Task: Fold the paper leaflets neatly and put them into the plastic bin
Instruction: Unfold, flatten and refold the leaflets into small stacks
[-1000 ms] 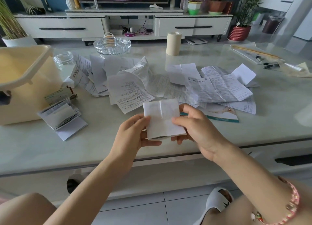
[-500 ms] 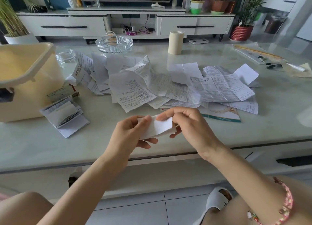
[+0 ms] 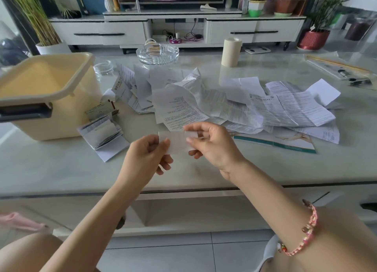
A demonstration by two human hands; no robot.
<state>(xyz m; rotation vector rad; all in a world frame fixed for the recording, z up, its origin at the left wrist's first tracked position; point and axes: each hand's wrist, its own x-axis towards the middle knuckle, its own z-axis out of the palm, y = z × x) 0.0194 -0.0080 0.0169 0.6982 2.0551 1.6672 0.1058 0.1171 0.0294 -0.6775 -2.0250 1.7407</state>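
You are holding one small folded leaflet (image 3: 176, 143) in the air at frame centre, over the near part of the desk (image 3: 61, 169). Your left hand (image 3: 145, 155) is pinching its left end and your right hand (image 3: 212, 147) its right end, fingers (image 3: 195, 127) curled onto the paper. The plastic bin (image 3: 81, 112) is sitting open at upper left, with no paper showing in the part you can see, so binning looks not yet started. A folded stack (image 3: 102, 135) is lying just beside the bin. A loose pile (image 3: 224, 106) of unfolded sheets is spreading across the middle and right, so most of the folding looks left. The path left to the bin is looking open, but its rim is standing high and the stack is lying under the way. The glass ashtray (image 3: 157, 53) is sitting behind the pile.
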